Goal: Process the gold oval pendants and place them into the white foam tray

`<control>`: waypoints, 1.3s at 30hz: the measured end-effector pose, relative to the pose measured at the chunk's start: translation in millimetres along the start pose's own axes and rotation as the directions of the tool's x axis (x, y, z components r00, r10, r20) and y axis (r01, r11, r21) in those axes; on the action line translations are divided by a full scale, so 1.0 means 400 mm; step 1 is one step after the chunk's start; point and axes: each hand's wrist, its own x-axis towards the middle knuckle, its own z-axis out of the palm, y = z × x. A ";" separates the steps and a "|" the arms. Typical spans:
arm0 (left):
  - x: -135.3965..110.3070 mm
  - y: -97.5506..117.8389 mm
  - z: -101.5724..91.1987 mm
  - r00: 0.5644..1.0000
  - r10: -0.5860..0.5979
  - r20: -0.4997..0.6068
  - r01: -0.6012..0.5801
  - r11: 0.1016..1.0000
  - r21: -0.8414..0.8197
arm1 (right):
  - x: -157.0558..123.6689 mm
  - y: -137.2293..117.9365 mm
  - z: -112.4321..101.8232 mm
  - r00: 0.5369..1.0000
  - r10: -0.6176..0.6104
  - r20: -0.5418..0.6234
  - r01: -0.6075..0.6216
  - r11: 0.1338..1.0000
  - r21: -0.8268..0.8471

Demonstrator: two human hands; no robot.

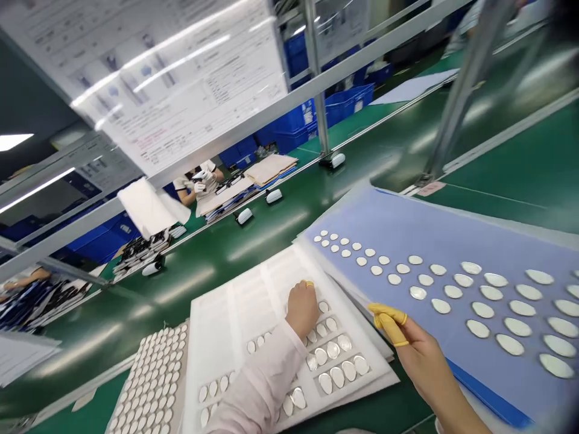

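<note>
My left hand (303,308), in a pale pink sleeve, reaches over a white foam tray (212,328). Its fingers are curled down among the slots, and what they grip, if anything, is hidden. Rows of small silver-rimmed oval pieces (337,377) lie in the tray around it. My right hand (414,346) wears yellow finger cots on its fingertips, which are pinched together between the tray and a blue-violet sheet (407,223). No piece shows clearly in that pinch. Spaced-out white ovals (482,310) lie on the sheet.
Left of the tray, a board (149,383) is densely covered with similar ovals. A green conveyor belt (199,259) runs behind, carrying white-and-black devices (274,196). Metal posts (465,90) and a hanging instruction sheet (181,72) stand in front. A co-worker's gloved hands (203,178) are across the belt.
</note>
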 end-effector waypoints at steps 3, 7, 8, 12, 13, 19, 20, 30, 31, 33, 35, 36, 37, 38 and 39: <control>-0.004 0.003 0.003 0.999 0.024 0.030 -0.027 0.994 0.102 | 0.004 0.024 -0.048 0.999 0.029 -0.021 -0.029 0.999 0.017; -0.013 0.000 0.007 0.995 0.060 0.073 -0.072 0.982 0.175 | 0.018 0.046 -0.097 0.994 -0.012 -0.108 0.008 0.999 -0.037; -0.013 -0.001 0.008 0.994 0.068 0.081 -0.083 0.979 0.187 | 0.024 0.048 -0.106 0.992 -0.029 -0.125 0.018 0.996 -0.086; -0.001 -0.008 -0.004 0.990 0.096 0.104 -0.116 0.969 0.219 | 0.051 0.051 -0.143 0.987 -0.079 -0.138 -0.008 0.843 -0.538; 0.004 -0.011 -0.012 0.989 0.101 0.112 -0.123 0.967 0.221 | 0.059 0.052 -0.155 0.987 -0.078 -0.139 -0.027 0.779 -0.627; 0.025 0.005 -0.085 0.982 0.174 0.080 -0.184 0.972 0.143 | 0.103 0.064 -0.211 0.993 0.003 -0.115 -0.094 0.600 -0.794; 0.029 0.023 -0.094 0.976 0.209 0.056 -0.214 0.970 0.113 | 0.107 0.066 -0.214 0.994 0.021 -0.103 -0.096 0.577 -0.811; 0.142 0.359 0.017 0.780 0.624 0.044 -0.622 0.781 -0.048 | 0.112 0.076 -0.189 0.997 0.076 -0.029 -0.058 0.416 -0.908; 0.151 0.382 0.033 0.771 0.634 0.057 -0.633 0.773 -0.031 | 0.113 0.075 -0.188 0.997 0.074 -0.028 -0.056 0.405 -0.912; 0.163 0.413 0.055 0.762 0.643 0.078 -0.645 0.764 0.012 | 0.113 0.072 -0.187 0.997 0.068 -0.027 -0.052 0.386 -0.921; 0.167 0.427 0.065 0.757 0.647 0.093 -0.653 0.756 0.053 | 0.114 0.069 -0.185 0.998 0.060 -0.021 -0.042 0.364 -0.930; 0.167 0.430 0.066 0.754 0.650 0.099 -0.656 0.751 0.070 | 0.114 0.068 -0.184 0.998 0.057 -0.016 -0.035 0.352 -0.935; 0.166 0.431 0.065 0.750 0.653 0.104 -0.661 0.745 0.084 | 0.114 0.069 -0.182 0.998 0.054 -0.009 -0.027 0.339 -0.940; 0.164 0.430 0.064 0.746 0.657 0.108 -0.666 0.740 0.096 | 0.113 0.069 -0.181 0.999 0.051 -0.001 -0.018 0.328 -0.944; 0.161 0.428 0.063 0.742 0.661 0.112 -0.670 0.734 0.106 | 0.113 0.071 -0.179 0.999 0.047 0.009 -0.006 0.319 -0.948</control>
